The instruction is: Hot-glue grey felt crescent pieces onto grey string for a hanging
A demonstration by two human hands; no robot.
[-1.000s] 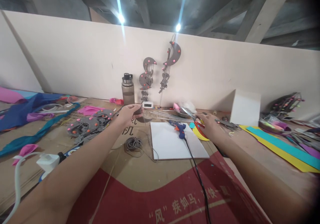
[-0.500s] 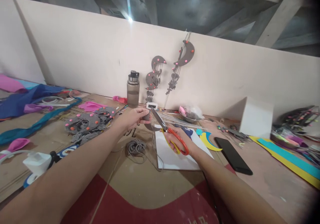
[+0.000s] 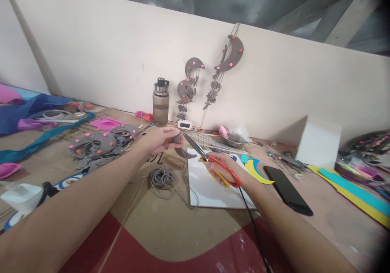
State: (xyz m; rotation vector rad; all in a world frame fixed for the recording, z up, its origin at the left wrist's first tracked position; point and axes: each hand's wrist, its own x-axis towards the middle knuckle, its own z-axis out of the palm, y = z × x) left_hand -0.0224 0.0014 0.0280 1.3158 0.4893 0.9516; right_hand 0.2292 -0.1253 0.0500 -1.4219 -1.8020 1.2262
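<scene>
Between the thumb and fingers of my left hand (image 3: pixel 163 139) is a small grey piece of felt (image 3: pixel 176 138). My right hand (image 3: pixel 224 168) grips scissors (image 3: pixel 224 168) with red and yellow handles, their blades pointing up and left. The blade tips are close beside the grey piece; whether they touch it I cannot tell. Below my left hand a grey crescent (image 3: pixel 185 153) reaches onto the edge of a white sheet (image 3: pixel 213 189). A loose coil of grey cord (image 3: pixel 161 177) lies on the cardboard nearer to me, with a strand trailing to the sheet.
A water bottle (image 3: pixel 161 104) and a small digital clock (image 3: pixel 184 124) stand by the white partition. Grey felt moons with pink and orange dots (image 3: pixel 100 143) are piled at left. At right lie a black phone (image 3: pixel 288 189) and yellow and blue crescents (image 3: pixel 257 171). A cable (image 3: pixel 254 224) runs beneath my right forearm.
The view has tilted down and shifted slightly. My left hand still holds the grey felt piece, and the scissors remain beside it, with their handles a little lower and farther right.
</scene>
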